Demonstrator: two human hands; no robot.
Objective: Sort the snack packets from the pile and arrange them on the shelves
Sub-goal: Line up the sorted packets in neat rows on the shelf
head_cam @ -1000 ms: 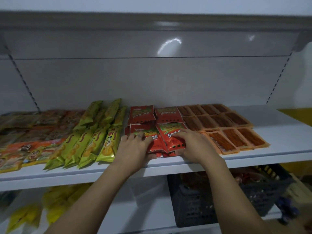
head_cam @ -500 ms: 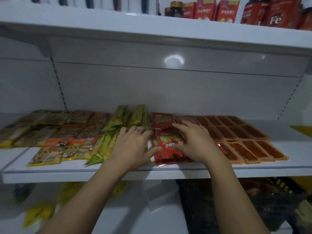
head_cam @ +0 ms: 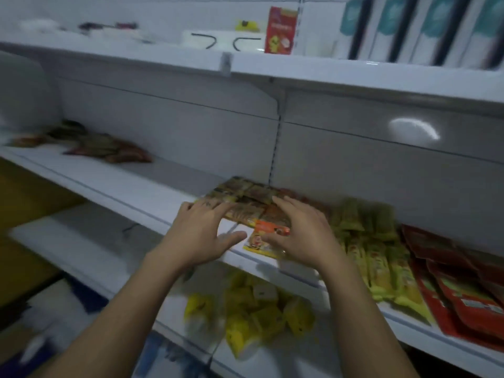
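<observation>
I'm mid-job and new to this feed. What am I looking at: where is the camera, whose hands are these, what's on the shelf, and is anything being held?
No machine here: a person works with two bare hands, and the one picture comes from a wide-angle camera worn on the head, looking forward and down. The left hand and right hand are spread over a block of brown and orange packets at the front of the middle shelf. Neither grips a packet; they seem to be straightening the block. To its right lie green-yellow packets, then red packets. Yellow packets sit on the shelf below; a red box stands on the shelf above. Blur hides the labels.
</observation>
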